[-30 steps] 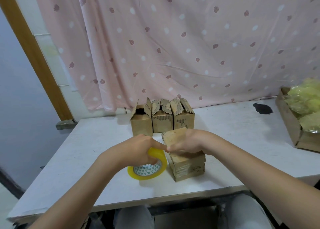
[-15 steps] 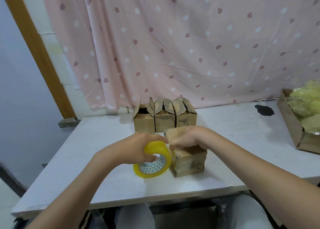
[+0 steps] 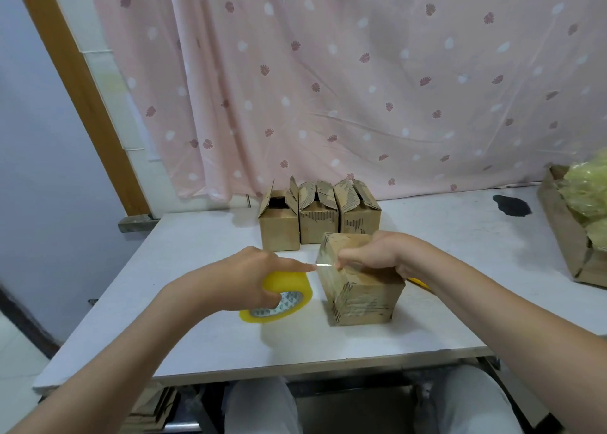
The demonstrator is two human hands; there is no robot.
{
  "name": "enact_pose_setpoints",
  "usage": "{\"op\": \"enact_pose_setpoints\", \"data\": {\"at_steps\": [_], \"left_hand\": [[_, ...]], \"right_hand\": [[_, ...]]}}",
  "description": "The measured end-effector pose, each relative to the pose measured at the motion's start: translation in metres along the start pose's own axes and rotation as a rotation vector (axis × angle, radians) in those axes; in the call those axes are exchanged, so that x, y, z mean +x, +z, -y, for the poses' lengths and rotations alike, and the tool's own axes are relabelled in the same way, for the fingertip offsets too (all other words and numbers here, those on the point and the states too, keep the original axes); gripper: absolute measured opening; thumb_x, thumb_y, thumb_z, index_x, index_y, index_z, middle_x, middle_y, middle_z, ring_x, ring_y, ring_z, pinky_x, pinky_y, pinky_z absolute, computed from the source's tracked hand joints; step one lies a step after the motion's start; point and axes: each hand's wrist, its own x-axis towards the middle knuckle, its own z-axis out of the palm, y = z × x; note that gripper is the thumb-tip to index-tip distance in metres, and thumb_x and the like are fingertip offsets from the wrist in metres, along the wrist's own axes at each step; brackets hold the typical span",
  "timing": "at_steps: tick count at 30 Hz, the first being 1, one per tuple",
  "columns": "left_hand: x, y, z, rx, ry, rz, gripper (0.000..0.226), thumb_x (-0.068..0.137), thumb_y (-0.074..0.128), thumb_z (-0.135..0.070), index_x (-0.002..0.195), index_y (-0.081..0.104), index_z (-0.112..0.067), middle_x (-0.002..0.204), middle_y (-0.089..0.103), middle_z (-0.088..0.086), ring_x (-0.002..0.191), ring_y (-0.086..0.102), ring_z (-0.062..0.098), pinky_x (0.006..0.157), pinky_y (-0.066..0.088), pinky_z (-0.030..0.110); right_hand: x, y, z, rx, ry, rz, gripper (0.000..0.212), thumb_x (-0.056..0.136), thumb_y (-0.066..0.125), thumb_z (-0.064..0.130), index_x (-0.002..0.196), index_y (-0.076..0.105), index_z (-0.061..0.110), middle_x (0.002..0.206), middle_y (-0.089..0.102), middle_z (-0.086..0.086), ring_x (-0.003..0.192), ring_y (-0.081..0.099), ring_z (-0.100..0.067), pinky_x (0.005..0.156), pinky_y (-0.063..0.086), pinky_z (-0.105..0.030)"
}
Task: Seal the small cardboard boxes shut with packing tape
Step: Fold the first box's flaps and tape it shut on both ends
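**Tape going onto the nearest box**

The person is sitting at the white table [image 3: 203, 341] and working on the cardboard box [image 3: 359, 289] closest to them, which is standing near the front edge with its flaps down. The left hand [image 3: 243, 279] is curling round the yellow tape roll [image 3: 279, 297], fingers through the core as far as I can see, and the roll is sitting just beside the box's left face. The right hand [image 3: 377, 256] is resting on top of the box with thumb and fingers pinched together at the near left corner, where a short, shiny stretch of tape [image 3: 323, 266] is running from the roll to the box.

To my eye this is the anchoring moment. Doing it well would mean the right hand pressing that free end flat while the left draws the roll away low and taut, so the strip lies centred over the flap seam without wrinkling. The box looks light, so holding it down matters; otherwise the pull may drag or tip it.

Behind it, three more small boxes [image 3: 317, 223] are standing side by side, touching, with their top flaps up. The left one is showing a dark opening, but I cannot tell what, if anything, is inside. None of them looks taped on top yet.

At the far right edge an open cardboard tray [image 3: 565, 233] is holding a heap of crumpled yellow-green film or bags [image 3: 588, 197]. A dark patch [image 3: 510, 204] is lying on the tabletop near it.
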Motion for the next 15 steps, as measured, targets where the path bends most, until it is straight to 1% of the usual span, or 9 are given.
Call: {"op": "enact_pose_setpoints", "data": {"at_steps": [1, 4, 7, 8, 9, 11, 12, 13, 15], "left_hand": [[-0.001, 0.000, 0.000, -0.011, -0.003, 0.004, 0.072, 0.091, 0.063, -0.029, 0.132, 0.029, -0.077, 0.127, 0.054, -0.002, 0.104, 0.055, 0.020, 0.084, 0.054, 0.035], [-0.004, 0.000, -0.002, -0.034, -0.015, 0.026, 0.072, 0.092, 0.062, -0.027, 0.130, 0.029, -0.078, 0.115, 0.055, 0.000, 0.091, 0.057, 0.018, 0.073, 0.053, 0.030], [-0.004, -0.004, -0.008, 0.029, -0.019, 0.046, 0.077, 0.092, 0.060, -0.022, 0.134, 0.026, -0.076, 0.103, 0.054, 0.003, 0.083, 0.056, 0.017, 0.063, 0.048, 0.028], [-0.004, -0.006, -0.010, 0.055, -0.015, 0.052, 0.079, 0.092, 0.059, -0.020, 0.135, 0.024, -0.076, 0.097, 0.053, 0.003, 0.077, 0.052, 0.014, 0.059, 0.044, 0.026], [-0.004, -0.008, -0.011, 0.072, -0.012, 0.062, 0.081, 0.092, 0.059, -0.019, 0.136, 0.022, -0.076, 0.092, 0.053, 0.004, 0.072, 0.048, 0.012, 0.055, 0.041, 0.024], [-0.004, -0.010, -0.013, 0.078, -0.011, 0.080, 0.083, 0.092, 0.059, -0.020, 0.135, 0.019, -0.077, 0.094, 0.058, 0.010, 0.069, 0.045, 0.011, 0.055, 0.040, 0.023], [-0.003, -0.009, -0.015, 0.080, -0.011, 0.086, 0.082, 0.092, 0.059, -0.020, 0.135, 0.019, -0.077, 0.098, 0.060, 0.012, 0.070, 0.045, 0.010, 0.057, 0.041, 0.024], [-0.002, -0.009, -0.016, 0.086, -0.009, 0.091, 0.082, 0.093, 0.059, -0.021, 0.136, 0.018, -0.077, 0.099, 0.060, 0.011, 0.071, 0.045, 0.010, 0.059, 0.041, 0.024], [0.002, -0.009, -0.020, 0.105, -0.001, 0.094, 0.080, 0.094, 0.059, -0.021, 0.139, 0.020, -0.073, 0.087, 0.056, 0.003, 0.070, 0.042, 0.008, 0.059, 0.040, 0.025]], "right_hand": [[0.001, 0.000, 0.000, 0.006, -0.002, 0.002, 0.077, 0.070, 0.079, 0.049, 0.127, 0.045, 0.011, 0.120, 0.050, -0.011, 0.103, 0.054, -0.030, 0.083, 0.048, -0.036], [0.003, 0.002, -0.001, 0.027, -0.006, 0.006, 0.082, 0.066, 0.080, 0.050, 0.129, 0.045, 0.010, 0.122, 0.051, -0.012, 0.106, 0.054, -0.031, 0.088, 0.049, -0.037], [0.004, 0.002, -0.002, 0.045, -0.007, -0.004, 0.080, 0.064, 0.080, 0.050, 0.124, 0.046, 0.011, 0.119, 0.052, -0.011, 0.102, 0.055, -0.030, 0.082, 0.049, -0.034], [0.003, 0.002, -0.002, 0.060, -0.005, 0.003, 0.083, 0.060, 0.080, 0.051, 0.124, 0.047, 0.011, 0.119, 0.054, -0.011, 0.102, 0.056, -0.030, 0.085, 0.051, -0.034], [0.002, 0.001, -0.003, 0.074, -0.005, 0.014, 0.090, 0.052, 0.080, 0.053, 0.125, 0.048, 0.011, 0.118, 0.056, -0.011, 0.102, 0.058, -0.030, 0.089, 0.052, -0.037], [0.004, -0.001, -0.005, 0.087, -0.013, 0.023, 0.104, 0.035, 0.078, 0.056, 0.126, 0.050, 0.013, 0.117, 0.059, -0.011, 0.101, 0.061, -0.030, 0.093, 0.052, -0.044], [0.006, -0.002, -0.007, 0.090, -0.017, 0.024, 0.105, 0.032, 0.078, 0.056, 0.125, 0.051, 0.014, 0.116, 0.060, -0.011, 0.100, 0.062, -0.030, 0.092, 0.053, -0.045], [0.008, -0.003, -0.009, 0.099, -0.022, 0.024, 0.103, 0.034, 0.078, 0.056, 0.123, 0.052, 0.013, 0.114, 0.061, -0.012, 0.099, 0.063, -0.030, 0.091, 0.054, -0.046], [0.006, -0.004, -0.011, 0.132, -0.030, 0.025, 0.091, 0.045, 0.080, 0.052, 0.120, 0.051, 0.010, 0.113, 0.062, -0.013, 0.097, 0.064, -0.030, 0.090, 0.054, -0.046]]}}
